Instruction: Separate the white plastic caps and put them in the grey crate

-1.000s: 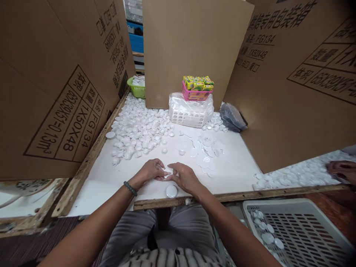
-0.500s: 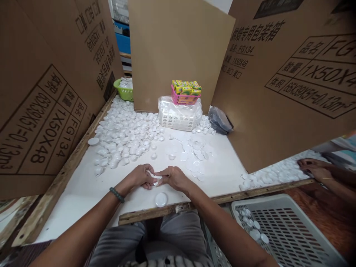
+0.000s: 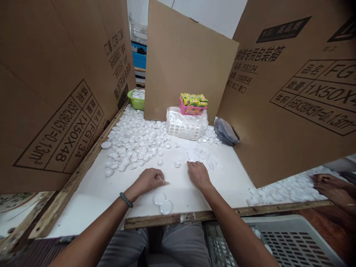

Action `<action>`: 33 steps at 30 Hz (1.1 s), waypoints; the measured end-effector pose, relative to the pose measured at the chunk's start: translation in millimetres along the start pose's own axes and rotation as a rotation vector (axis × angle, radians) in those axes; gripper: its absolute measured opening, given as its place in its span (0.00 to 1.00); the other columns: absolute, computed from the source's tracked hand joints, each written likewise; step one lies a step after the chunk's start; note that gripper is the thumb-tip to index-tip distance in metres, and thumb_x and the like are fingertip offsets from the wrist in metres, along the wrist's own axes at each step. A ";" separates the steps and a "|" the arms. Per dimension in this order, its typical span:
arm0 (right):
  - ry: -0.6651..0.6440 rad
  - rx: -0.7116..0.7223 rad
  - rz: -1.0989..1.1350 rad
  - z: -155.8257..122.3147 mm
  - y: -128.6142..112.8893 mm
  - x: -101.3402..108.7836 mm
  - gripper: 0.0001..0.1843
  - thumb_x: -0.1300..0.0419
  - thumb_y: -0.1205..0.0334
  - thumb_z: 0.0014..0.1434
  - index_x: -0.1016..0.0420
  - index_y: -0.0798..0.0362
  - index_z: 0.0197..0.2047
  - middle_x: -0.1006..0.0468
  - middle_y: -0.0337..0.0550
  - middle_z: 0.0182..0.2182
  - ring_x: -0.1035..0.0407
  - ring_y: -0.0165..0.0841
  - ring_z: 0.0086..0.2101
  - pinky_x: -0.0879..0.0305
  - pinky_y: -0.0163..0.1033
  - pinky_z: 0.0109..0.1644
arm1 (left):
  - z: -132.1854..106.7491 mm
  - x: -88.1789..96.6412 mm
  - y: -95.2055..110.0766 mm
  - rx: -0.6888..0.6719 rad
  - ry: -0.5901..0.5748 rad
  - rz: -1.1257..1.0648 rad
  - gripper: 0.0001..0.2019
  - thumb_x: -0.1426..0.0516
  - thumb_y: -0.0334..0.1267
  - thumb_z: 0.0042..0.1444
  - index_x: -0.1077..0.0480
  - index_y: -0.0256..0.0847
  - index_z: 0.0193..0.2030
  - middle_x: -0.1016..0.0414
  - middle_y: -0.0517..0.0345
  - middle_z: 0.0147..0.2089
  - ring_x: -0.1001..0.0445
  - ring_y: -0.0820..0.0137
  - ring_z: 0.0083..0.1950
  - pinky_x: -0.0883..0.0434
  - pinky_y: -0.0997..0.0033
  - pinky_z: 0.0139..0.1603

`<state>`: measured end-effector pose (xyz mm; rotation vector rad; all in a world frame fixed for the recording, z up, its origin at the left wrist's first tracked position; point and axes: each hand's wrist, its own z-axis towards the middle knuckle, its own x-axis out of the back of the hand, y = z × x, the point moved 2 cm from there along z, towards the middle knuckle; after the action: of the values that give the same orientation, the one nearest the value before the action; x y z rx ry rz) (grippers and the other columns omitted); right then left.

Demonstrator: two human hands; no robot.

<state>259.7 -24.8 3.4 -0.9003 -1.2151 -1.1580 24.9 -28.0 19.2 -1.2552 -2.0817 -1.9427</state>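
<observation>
My left hand (image 3: 151, 179) is over the white tabletop, its thumb and fingers pinched together; a sliver of something white shows there, too small to name. My right hand (image 3: 198, 173) reaches forward with bent fingers close together, fingertips at the near edge of a scatter of thin, flat white discs (image 3: 204, 154). Whatever lies under those fingertips is hidden. Close to the table's front edge lie two round white pieces, one (image 3: 159, 198) touching or slightly overlapping the other (image 3: 166, 207). A small white piece with a tab (image 3: 177, 164) sits left of my right hand.
Many small white pieces (image 3: 133, 141) heap at the left and back. A pink basket of yellow boxes (image 3: 193, 109) tops a plastic-wrapped pack (image 3: 185, 128). Cardboard panels (image 3: 189, 66) wall three sides. A grey crate (image 3: 292, 237) stands below right, near another person's hands (image 3: 330, 185).
My hands have parted: the right moved forward and right to the flat discs, the left stayed back. A second round white piece now lies beside the first. The view has shifted.
</observation>
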 end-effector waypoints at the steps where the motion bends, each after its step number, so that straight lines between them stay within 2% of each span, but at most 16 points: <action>1: 0.023 -0.003 0.006 -2.0 -0.9 -1.2 0.21 0.54 0.78 0.56 0.30 0.58 0.49 0.24 0.52 0.37 0.33 0.39 0.38 0.40 0.43 0.44 | 3.6 -1.8 -0.3 -0.013 0.048 0.019 0.13 0.41 0.48 0.45 0.28 0.38 0.30 0.30 0.59 0.24 0.32 0.69 0.29 0.42 0.75 0.27; 3: 0.084 -0.024 0.059 -7.7 -6.1 -2.5 0.24 0.54 0.78 0.56 0.33 0.58 0.54 0.24 0.52 0.40 0.32 0.39 0.39 0.38 0.43 0.44 | 10.4 -7.6 -4.2 -0.050 0.128 0.035 0.16 0.40 0.49 0.45 0.28 0.39 0.35 0.28 0.58 0.28 0.31 0.67 0.31 0.40 0.74 0.29; 6: 0.154 -0.082 0.287 -16.3 -23.7 -3.4 0.22 0.55 0.74 0.58 0.32 0.54 0.53 0.23 0.48 0.40 0.31 0.37 0.39 0.35 0.41 0.43 | 18.1 -19.4 -12.5 -0.106 0.207 0.046 0.21 0.39 0.49 0.43 0.30 0.40 0.44 0.27 0.56 0.36 0.30 0.67 0.34 0.37 0.72 0.33; 10: 0.176 -0.098 0.591 -14.2 -51.1 -4.0 0.17 0.52 0.65 0.61 0.30 0.53 0.51 0.23 0.45 0.35 0.29 0.33 0.35 0.32 0.38 0.41 | 23.9 -31.9 -17.5 -0.164 0.231 0.116 0.24 0.38 0.46 0.44 0.34 0.40 0.48 0.29 0.53 0.43 0.30 0.66 0.36 0.35 0.70 0.36; 14: 0.248 -0.138 0.504 9.7 -49.0 -2.3 0.14 0.48 0.64 0.60 0.29 0.55 0.48 0.29 0.48 0.39 0.33 0.35 0.38 0.34 0.38 0.40 | 23.7 -34.7 -16.5 -0.207 0.242 0.157 0.23 0.39 0.45 0.47 0.34 0.39 0.49 0.30 0.52 0.43 0.30 0.67 0.35 0.35 0.68 0.37; 18: 0.091 -0.011 0.457 24.4 -38.2 -3.2 0.08 0.46 0.67 0.58 0.25 0.53 0.34 0.28 0.44 0.36 0.34 0.34 0.38 0.36 0.37 0.39 | 18.2 -34.4 -16.2 -0.188 0.238 0.134 0.26 0.39 0.46 0.46 0.37 0.40 0.52 0.30 0.52 0.44 0.31 0.68 0.34 0.34 0.67 0.38; 21: 0.116 0.050 0.512 11.0 -41.8 0.5 0.10 0.47 0.65 0.60 0.24 0.53 0.33 0.27 0.45 0.36 0.34 0.34 0.38 0.36 0.38 0.40 | 15.3 -37.2 -18.2 -0.224 0.207 0.107 0.28 0.38 0.41 0.45 0.39 0.41 0.54 0.30 0.53 0.46 0.31 0.69 0.36 0.33 0.67 0.39; 26: 0.121 0.195 0.618 -21.7 -64.7 0.6 0.12 0.50 0.66 0.62 0.24 0.52 0.37 0.25 0.45 0.39 0.33 0.33 0.40 0.35 0.38 0.44 | 15.5 -41.1 -25.1 -0.247 0.197 0.023 0.28 0.41 0.35 0.49 0.44 0.43 0.58 0.30 0.56 0.43 0.31 0.72 0.34 0.32 0.71 0.38; 33: 0.110 0.242 0.602 -32.9 -70.4 -5.3 0.15 0.52 0.69 0.62 0.24 0.53 0.38 0.24 0.47 0.39 0.32 0.34 0.41 0.33 0.39 0.44 | 13.0 -40.6 -25.1 -0.267 0.198 0.046 0.26 0.44 0.32 0.50 0.43 0.41 0.57 0.29 0.55 0.42 0.31 0.72 0.36 0.32 0.72 0.40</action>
<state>198.5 -70.5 -11.9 -0.9165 -0.8803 -0.5559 44.5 -35.5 -25.5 -1.0824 -1.7325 -2.2777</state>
